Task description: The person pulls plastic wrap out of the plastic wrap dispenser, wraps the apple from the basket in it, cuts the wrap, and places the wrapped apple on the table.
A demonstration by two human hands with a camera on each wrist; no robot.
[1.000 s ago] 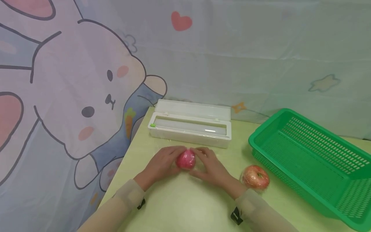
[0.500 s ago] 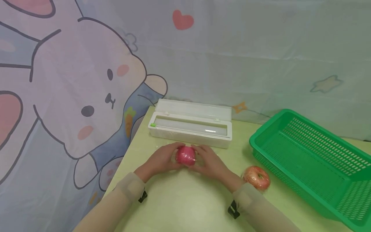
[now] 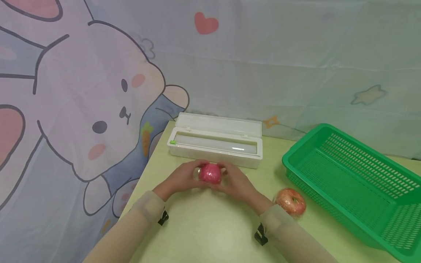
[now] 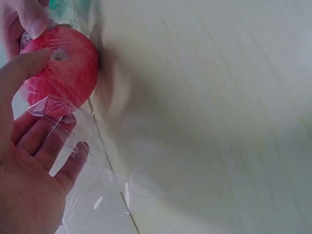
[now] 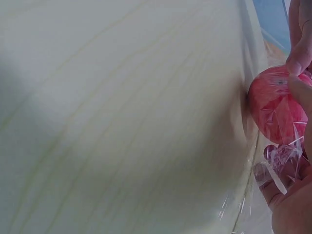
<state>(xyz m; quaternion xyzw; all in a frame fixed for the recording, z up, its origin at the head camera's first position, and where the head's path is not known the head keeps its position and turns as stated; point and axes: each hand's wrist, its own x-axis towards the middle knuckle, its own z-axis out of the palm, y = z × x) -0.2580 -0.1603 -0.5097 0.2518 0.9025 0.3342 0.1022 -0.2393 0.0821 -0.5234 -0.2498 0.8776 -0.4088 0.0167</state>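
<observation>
Fruit of pinkish red, the red fruit (image 3: 210, 174), is held near the middle of the table (image 3: 210, 233), toward its far edge, with clear film (image 4: 92, 146) wrapped about it. Left hand (image 3: 182, 177) and right hand (image 3: 237, 182) are together on it, one at each side, both gripping with bent fingers. In the left wrist view, the left thumb presses on the fruit's face near the dimple, and fingers lie at its lower side, where film hangs loose. Such a hold is probably chosen so that the thumbs can press the film flat while the fruit does not turn. Whether it touches the table, I cannot tell.

Just behind the hands stands a white box (image 3: 215, 157), by the far left corner, its lid (image 3: 218, 124) tipped back, probably so that the roll inside can be reached. It limits the room beyond the hands. Next to the right forearm sits a wrapped apple (image 3: 291, 202), between it and a green basket (image 3: 329, 201) on the table's right part; an outward swing of that arm could knock the apple.
</observation>
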